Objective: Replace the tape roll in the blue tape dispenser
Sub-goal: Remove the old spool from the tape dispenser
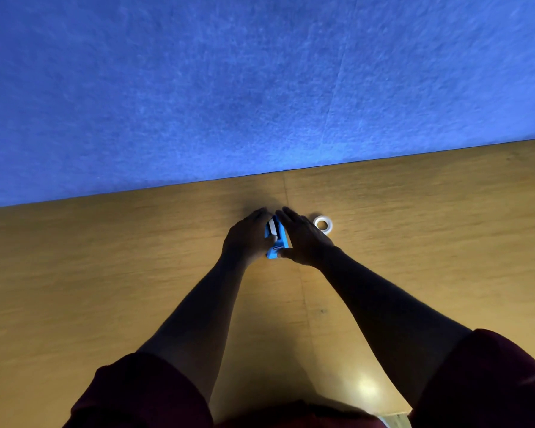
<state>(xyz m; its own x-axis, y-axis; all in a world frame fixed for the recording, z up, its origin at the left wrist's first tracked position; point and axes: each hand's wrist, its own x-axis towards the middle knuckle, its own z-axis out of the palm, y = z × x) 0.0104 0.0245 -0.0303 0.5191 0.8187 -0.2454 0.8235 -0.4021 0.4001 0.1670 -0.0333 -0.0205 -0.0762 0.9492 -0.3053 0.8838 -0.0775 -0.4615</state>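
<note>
The blue tape dispenser stands on the wooden table between both hands, with a white tape roll showing at its top. My left hand wraps its left side, thumb against the roll. My right hand presses on its right side, fingers stretched forward. A second white tape roll lies flat on the table just right of my right hand, apart from it. Much of the dispenser is hidden by the hands.
A blue felt wall panel rises behind the table's far edge. A seam runs through the tabletop between my forearms. Dark red sleeves cover my upper arms at the bottom.
</note>
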